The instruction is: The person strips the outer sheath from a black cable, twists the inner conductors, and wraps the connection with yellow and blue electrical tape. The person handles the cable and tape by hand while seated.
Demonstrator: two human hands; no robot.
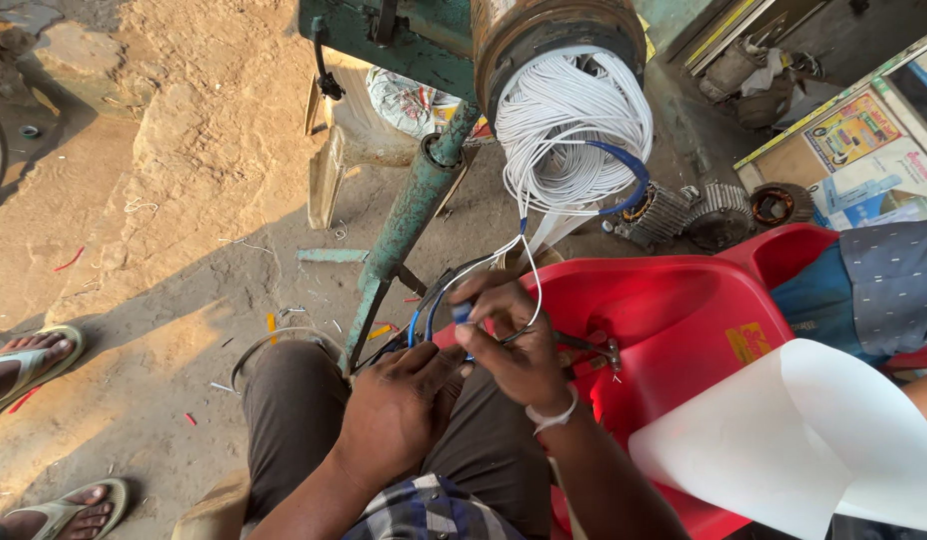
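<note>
This is an open-air motor repair workshop on a dirt floor [184, 200]. A big motor casing [559, 30] packed with white winding wire [574, 120] sits on a green metal stand [414, 210], with motor parts [719, 210] lying nearby.

I saw the wire coil [574, 125] hanging ahead above both hands (left hand [399, 410] beside right hand [514, 345]), the chair [684, 320] to their right.
</note>
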